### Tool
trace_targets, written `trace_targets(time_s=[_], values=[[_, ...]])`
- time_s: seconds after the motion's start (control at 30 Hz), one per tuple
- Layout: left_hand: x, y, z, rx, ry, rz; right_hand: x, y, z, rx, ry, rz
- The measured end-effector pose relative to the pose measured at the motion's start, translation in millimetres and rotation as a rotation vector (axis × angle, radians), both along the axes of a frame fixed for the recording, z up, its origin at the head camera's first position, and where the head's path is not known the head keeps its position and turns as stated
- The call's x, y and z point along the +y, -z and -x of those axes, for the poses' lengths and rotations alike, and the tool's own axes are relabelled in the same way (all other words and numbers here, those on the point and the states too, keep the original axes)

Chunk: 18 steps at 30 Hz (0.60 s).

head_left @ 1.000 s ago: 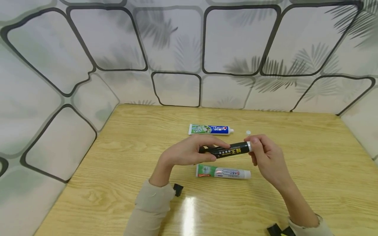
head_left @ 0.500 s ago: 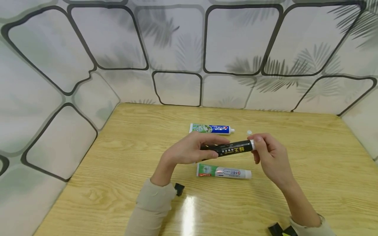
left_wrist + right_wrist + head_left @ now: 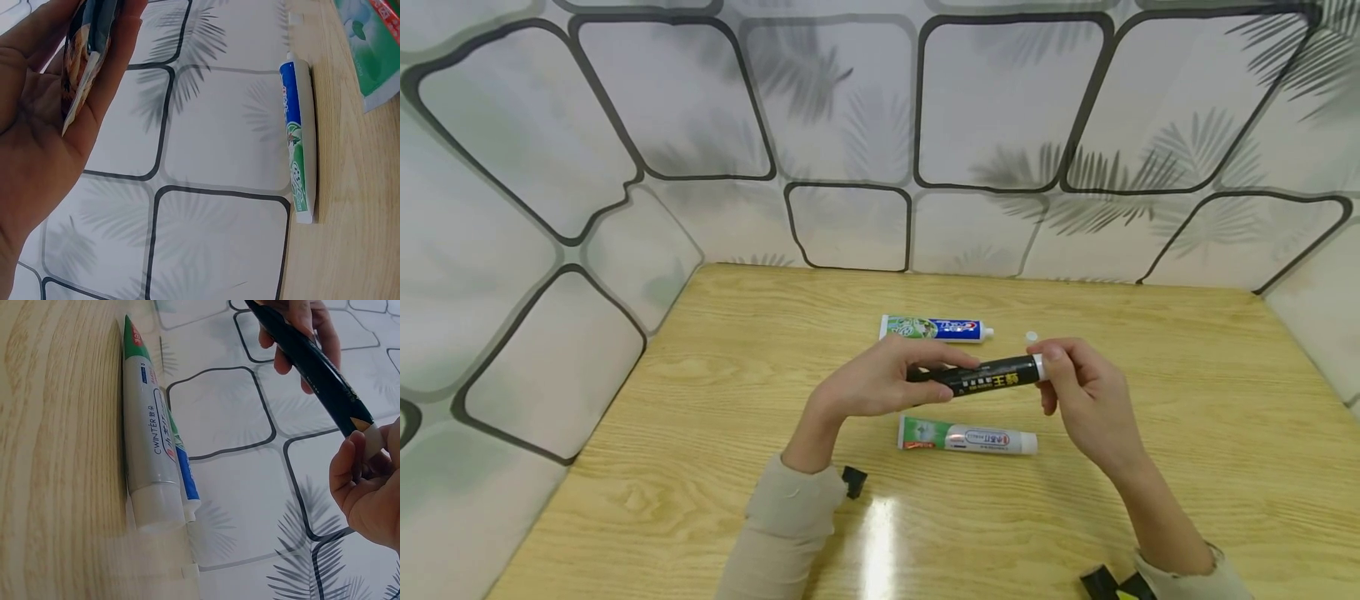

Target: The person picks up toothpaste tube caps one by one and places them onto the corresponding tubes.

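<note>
A black toothpaste tube (image 3: 996,376) with yellow lettering is held above the wooden table, its white cap (image 3: 373,441) toward the right. My left hand (image 3: 880,379) grips the tube's tail end between thumb and fingers. With thumb and fingertips, my right hand (image 3: 1086,400) pinches the white cap. In the left wrist view the flat crimped end of the tube (image 3: 87,69) lies against the left palm. Below the hands lies a silver and green toothpaste tube (image 3: 967,437) with its white cap on. Behind them is a blue and green toothpaste tube (image 3: 936,328), its nozzle bare.
A small white cap (image 3: 1032,337) sits on the table (image 3: 737,350) right of the blue and green tube. Black pieces show by the left sleeve (image 3: 853,481) and the right sleeve (image 3: 1099,582). A patterned covering (image 3: 850,225) rises behind the table.
Over the last second the black tube and my right hand have shifted slightly to the right, and the tube has rolled a little. Both hands keep their hold; the other tubes stay put.
</note>
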State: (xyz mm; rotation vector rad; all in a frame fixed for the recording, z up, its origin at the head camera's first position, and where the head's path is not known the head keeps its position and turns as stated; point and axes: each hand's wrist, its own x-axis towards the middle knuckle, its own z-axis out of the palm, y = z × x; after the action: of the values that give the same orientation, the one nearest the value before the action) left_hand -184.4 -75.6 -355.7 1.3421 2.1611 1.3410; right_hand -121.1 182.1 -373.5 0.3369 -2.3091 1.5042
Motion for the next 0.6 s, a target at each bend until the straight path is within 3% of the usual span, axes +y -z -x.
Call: trace_targets(time_s=[0.37, 0.6], values=[[-4.9, 1.2, 0.2, -0.117, 0.030, 0.000, -2, -0.8, -0.1, -0.002, 0.083, 0.033], [-14.3, -1.2, 2.8, -0.095, 0.015, 0.065, 6, 0.0, 3.4, -0.011, 0.143, 0.086]])
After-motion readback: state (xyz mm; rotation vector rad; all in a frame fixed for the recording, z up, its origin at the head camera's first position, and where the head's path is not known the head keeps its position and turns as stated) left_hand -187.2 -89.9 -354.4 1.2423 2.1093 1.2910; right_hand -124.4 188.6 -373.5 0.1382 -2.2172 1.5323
